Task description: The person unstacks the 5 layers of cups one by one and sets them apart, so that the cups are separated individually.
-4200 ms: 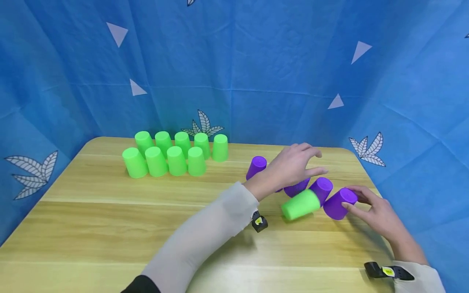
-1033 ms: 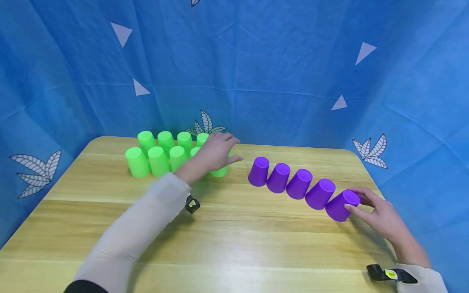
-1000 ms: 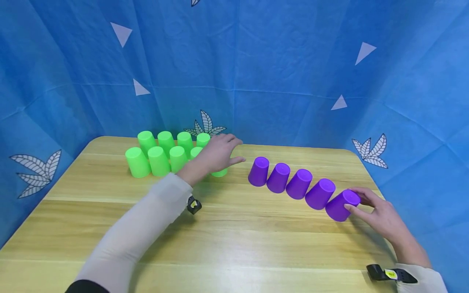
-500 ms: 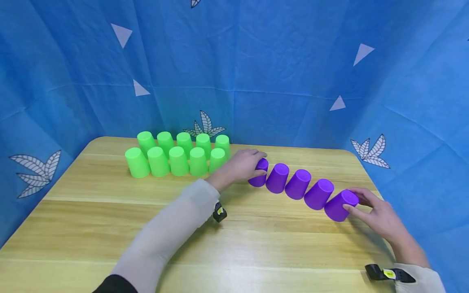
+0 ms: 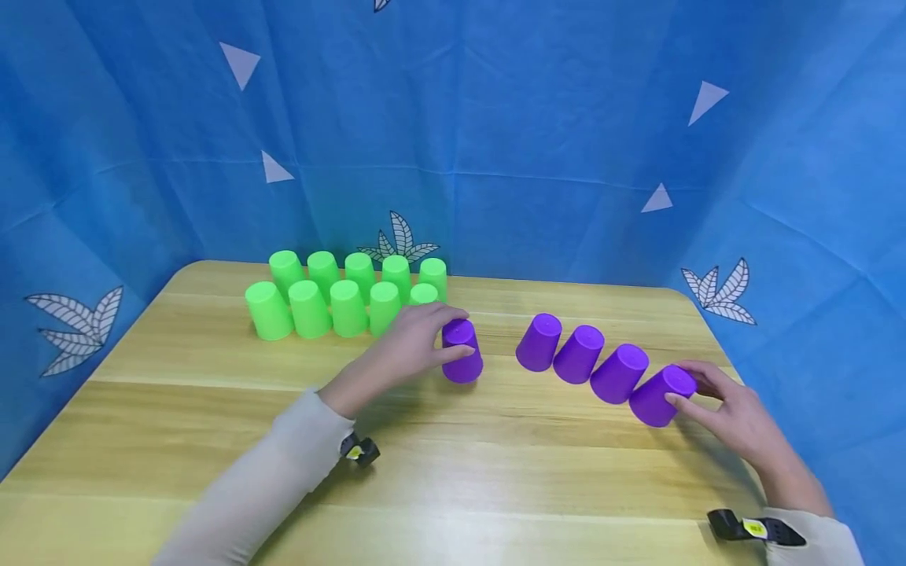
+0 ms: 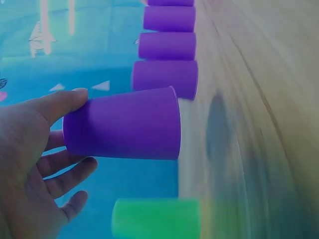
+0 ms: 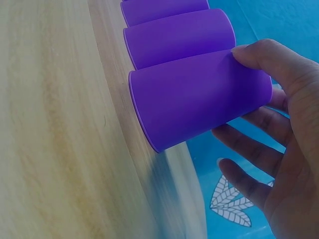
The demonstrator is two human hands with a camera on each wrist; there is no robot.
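In the head view my left hand (image 5: 403, 339) grips an upside-down purple cup (image 5: 463, 358) between thumb and fingers, just right of the green cups. The left wrist view shows the thumb on one side of that cup (image 6: 122, 125) and fingers on the other; it looks slightly raised, with a shadow on the table beside it. Further right stand three purple cups (image 5: 576, 355) upside down in a slanting row. At the row's near end my right hand (image 5: 739, 417) holds another purple cup (image 5: 654, 399), its thumb on the near side, also seen in the right wrist view.
Two rows of upside-down green cups (image 5: 348, 309) stand at the back left; the front row's right end is partly behind my left hand. A wooden table (image 5: 510, 487) carries everything. Blue patterned cloth (image 5: 453, 118) hangs behind and at both sides.
A green cup lying among the purple ones is gone from there. My left hand has since pulled the leftmost purple cup out of its row, leftward and nearer. The right hand keeps its place.
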